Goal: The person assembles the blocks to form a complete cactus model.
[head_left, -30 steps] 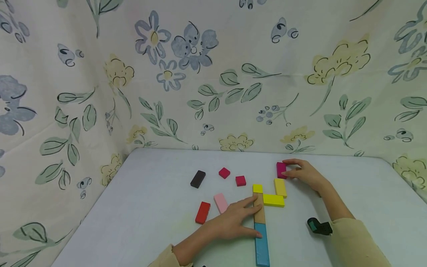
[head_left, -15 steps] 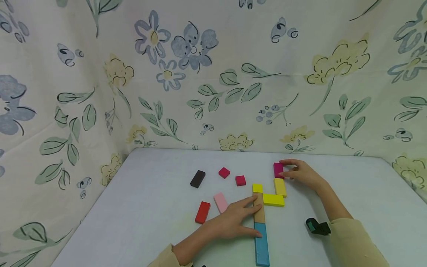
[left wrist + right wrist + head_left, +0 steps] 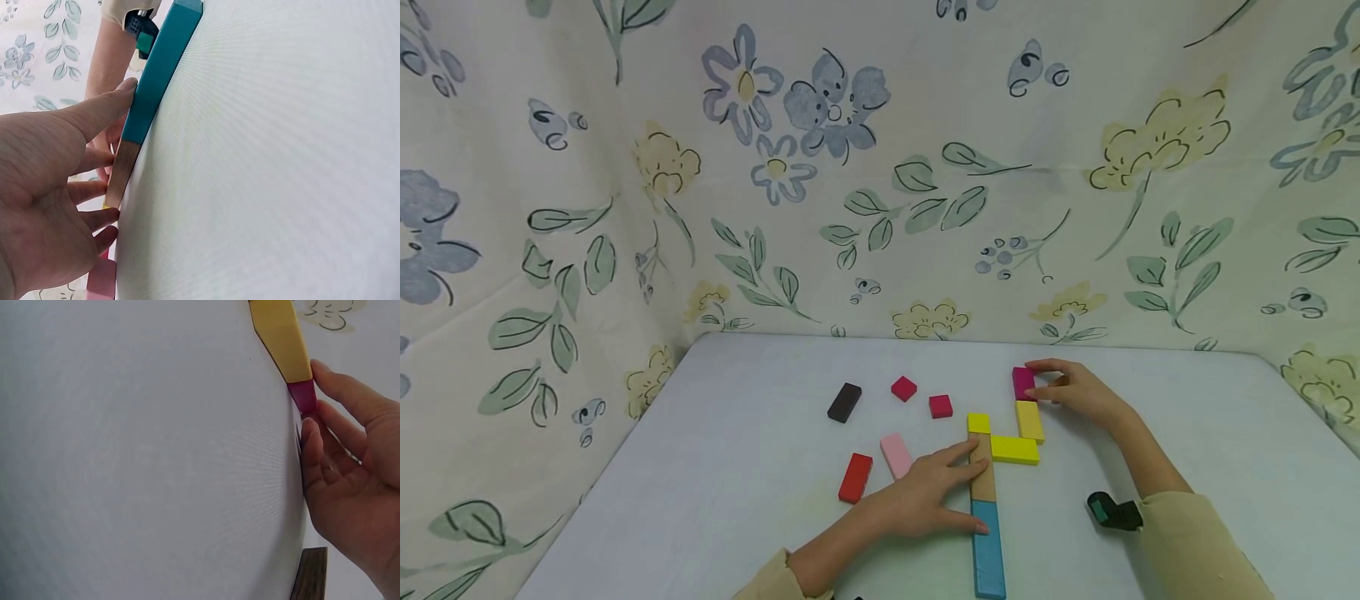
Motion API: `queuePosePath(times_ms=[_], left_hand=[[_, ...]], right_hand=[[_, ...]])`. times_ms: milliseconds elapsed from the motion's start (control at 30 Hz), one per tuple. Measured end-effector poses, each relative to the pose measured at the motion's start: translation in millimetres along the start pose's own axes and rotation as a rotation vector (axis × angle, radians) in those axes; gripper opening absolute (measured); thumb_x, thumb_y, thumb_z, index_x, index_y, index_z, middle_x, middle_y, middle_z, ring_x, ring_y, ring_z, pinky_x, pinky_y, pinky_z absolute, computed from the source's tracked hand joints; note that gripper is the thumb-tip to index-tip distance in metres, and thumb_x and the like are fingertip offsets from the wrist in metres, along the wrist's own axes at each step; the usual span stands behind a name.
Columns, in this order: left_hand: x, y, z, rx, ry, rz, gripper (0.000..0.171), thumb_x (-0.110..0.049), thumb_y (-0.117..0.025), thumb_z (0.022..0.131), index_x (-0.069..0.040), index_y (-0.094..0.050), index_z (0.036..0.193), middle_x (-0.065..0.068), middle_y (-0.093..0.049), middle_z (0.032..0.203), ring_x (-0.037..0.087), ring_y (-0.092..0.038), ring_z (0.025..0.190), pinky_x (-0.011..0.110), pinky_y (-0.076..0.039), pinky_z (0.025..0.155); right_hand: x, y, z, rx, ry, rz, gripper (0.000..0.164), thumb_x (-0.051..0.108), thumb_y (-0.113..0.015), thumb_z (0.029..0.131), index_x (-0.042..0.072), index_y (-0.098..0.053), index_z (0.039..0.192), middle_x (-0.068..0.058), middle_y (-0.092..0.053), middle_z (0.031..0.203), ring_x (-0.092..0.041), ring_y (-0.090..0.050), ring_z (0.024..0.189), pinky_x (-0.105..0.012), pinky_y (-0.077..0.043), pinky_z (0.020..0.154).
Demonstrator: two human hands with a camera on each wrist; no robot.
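Note:
My right hand (image 3: 1084, 393) pinches a magenta block (image 3: 1022, 384) between thumb and fingers at the far end of a yellow-orange block (image 3: 1030, 421). In the right wrist view the magenta block (image 3: 304, 395) appears end to end with the yellow-orange one (image 3: 279, 340). My left hand (image 3: 917, 498) has its fingers spread, with fingertips on a tan block (image 3: 983, 482) and the thumb on a long blue block (image 3: 988, 554). Those two lie in line, a small yellow block (image 3: 978, 423) at their far end. A bright yellow block (image 3: 1015, 451) joins the tan block to the yellow-orange one.
Left of the row lie a black block (image 3: 845, 402), two crimson cubes (image 3: 904, 388), a red block (image 3: 855, 477) and a pink block (image 3: 895, 455), partly behind my left hand. A dark brown block (image 3: 311, 575) shows below my right hand. A floral cloth (image 3: 880, 208) hangs behind the table.
My right hand has slid the magenta block slightly left, over the end of the yellow-orange block. My left hand has stayed in place.

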State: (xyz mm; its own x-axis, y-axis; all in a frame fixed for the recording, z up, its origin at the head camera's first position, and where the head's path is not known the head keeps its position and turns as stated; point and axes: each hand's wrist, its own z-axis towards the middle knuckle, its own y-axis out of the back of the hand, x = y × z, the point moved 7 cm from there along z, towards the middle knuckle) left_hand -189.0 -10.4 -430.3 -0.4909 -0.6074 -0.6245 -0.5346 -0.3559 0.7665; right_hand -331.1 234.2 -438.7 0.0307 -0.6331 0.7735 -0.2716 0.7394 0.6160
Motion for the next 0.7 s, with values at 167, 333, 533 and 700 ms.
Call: queuePosePath(times_ms=[167,333,533,700], left_hand=[[-2.0,1.8,-1.3,-0.001,0.016,0.008,0.08,-0.049,-0.073,0.098,-0.025,-0.038,0.165,-0.006,-0.02,0.176,0.02,-0.028,0.159,0.048,-0.037,0.123],[-1.0,0.4,-0.9,0.003,0.026,0.007,0.08,-0.049,-0.074,0.097,-0.025,-0.038,0.165,-0.006,-0.02,0.176,0.02,-0.028,0.159,0.048,-0.036,0.124],[-1.8,0.9,-1.2,0.005,0.027,0.008,0.081,-0.049,-0.074,0.097,-0.025,-0.037,0.165,-0.006,-0.02,0.176,0.02,-0.027,0.159,0.049,-0.036,0.124],[-0.6,0.1,-0.4,0.006,0.03,0.013,0.081,-0.049,-0.074,0.097,-0.025,-0.037,0.165,-0.006,-0.02,0.176,0.02,-0.027,0.159,0.048,-0.037,0.124]], right_hand=[[0.3,-0.4,-0.1,0.003,0.01,-0.004,0.067,0.025,-0.08,0.094,0.0,-0.054,0.15,-0.031,-0.047,0.152,-0.033,-0.055,0.112,-0.03,-0.056,0.084],[0.9,-0.8,-0.4,0.007,0.025,-0.003,0.066,0.024,-0.08,0.094,0.0,-0.054,0.149,-0.03,-0.048,0.151,-0.032,-0.055,0.111,-0.031,-0.056,0.084],[2.2,-1.2,-1.9,0.01,0.024,0.009,0.066,0.024,-0.08,0.094,0.0,-0.054,0.15,-0.03,-0.048,0.15,-0.032,-0.054,0.11,-0.031,-0.055,0.083],[3.2,-1.2,-2.8,0.008,0.014,0.0,0.067,0.024,-0.08,0.093,0.0,-0.054,0.15,-0.031,-0.048,0.151,-0.033,-0.054,0.111,-0.031,-0.055,0.084]])
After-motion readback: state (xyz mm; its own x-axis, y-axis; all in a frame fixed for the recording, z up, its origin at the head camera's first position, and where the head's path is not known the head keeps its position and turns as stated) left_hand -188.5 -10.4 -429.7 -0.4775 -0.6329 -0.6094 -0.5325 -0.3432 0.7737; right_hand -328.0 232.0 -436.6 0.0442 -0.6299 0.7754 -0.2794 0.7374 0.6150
